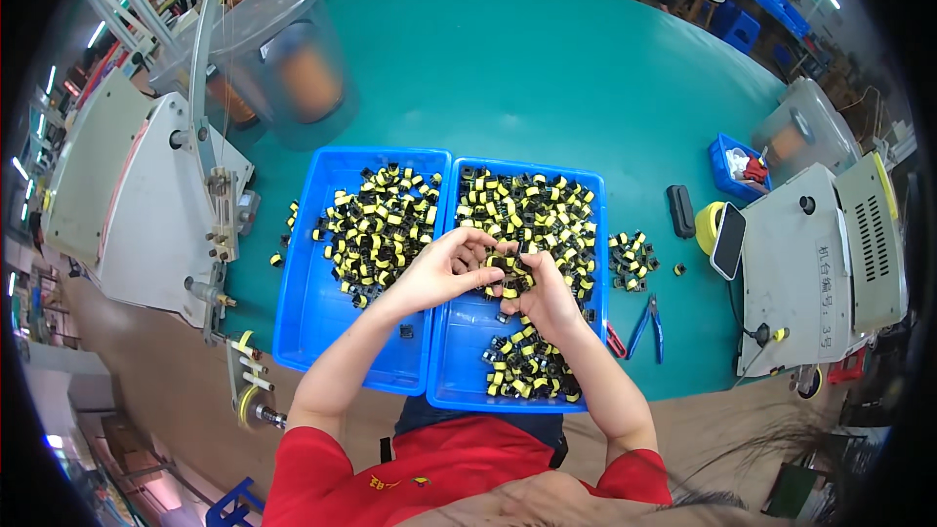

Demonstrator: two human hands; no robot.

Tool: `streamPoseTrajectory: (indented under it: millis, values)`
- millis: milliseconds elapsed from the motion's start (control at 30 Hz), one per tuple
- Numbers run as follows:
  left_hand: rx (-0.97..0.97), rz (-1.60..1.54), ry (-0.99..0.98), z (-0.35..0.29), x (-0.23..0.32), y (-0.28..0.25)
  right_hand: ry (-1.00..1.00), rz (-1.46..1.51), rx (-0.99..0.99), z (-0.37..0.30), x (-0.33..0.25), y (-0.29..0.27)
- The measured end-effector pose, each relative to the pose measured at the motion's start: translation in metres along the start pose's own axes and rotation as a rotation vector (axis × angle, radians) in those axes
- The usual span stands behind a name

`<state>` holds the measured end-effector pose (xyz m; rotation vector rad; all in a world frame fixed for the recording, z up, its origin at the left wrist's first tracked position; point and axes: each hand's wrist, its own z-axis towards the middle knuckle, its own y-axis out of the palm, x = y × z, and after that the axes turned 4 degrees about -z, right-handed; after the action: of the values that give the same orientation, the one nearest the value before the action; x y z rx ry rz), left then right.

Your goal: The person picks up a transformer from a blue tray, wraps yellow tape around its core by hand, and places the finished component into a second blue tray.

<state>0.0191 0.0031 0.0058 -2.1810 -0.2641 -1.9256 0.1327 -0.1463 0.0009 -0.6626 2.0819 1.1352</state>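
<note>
Both of my hands are together over the right blue tray. My left hand comes in from the left with curled fingers, its thumb and fingertips closed on a small black coil bobbin with yellow tape. My right hand is closed around several more of these taped bobbins beside the left fingertips. Exactly which fingers grip which bobbin is partly hidden. Below the hands lie heaped bobbins of the same kind. The left blue tray holds another heap, mostly toward its far and right sides.
Loose bobbins lie right of the trays, near blue-handled pliers, a red-handled tool and a black case. A phone leans on a yellow roll. Winding machines flank the green table.
</note>
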Motion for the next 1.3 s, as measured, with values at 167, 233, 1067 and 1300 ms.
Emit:
streamPoseTrajectory:
  millis: [167, 233, 1067, 1300]
  values:
    - [0.097, -0.119, 0.073, 0.001, -0.008, 0.004, -0.010, 0.057, 0.011, 0.002, 0.000, 0.002]
    - [0.078, -0.308, -0.062, 0.001, 0.000, 0.003, -0.022, 0.123, 0.023, 0.002, -0.002, -0.002]
    - [0.090, -0.796, -0.086, 0.007, -0.005, -0.002, -0.133, 0.242, 0.081, 0.000, -0.003, 0.001]
    - [0.070, -0.720, -0.066, 0.004, -0.014, -0.011, -0.141, 0.235, 0.030, -0.003, -0.006, 0.007]
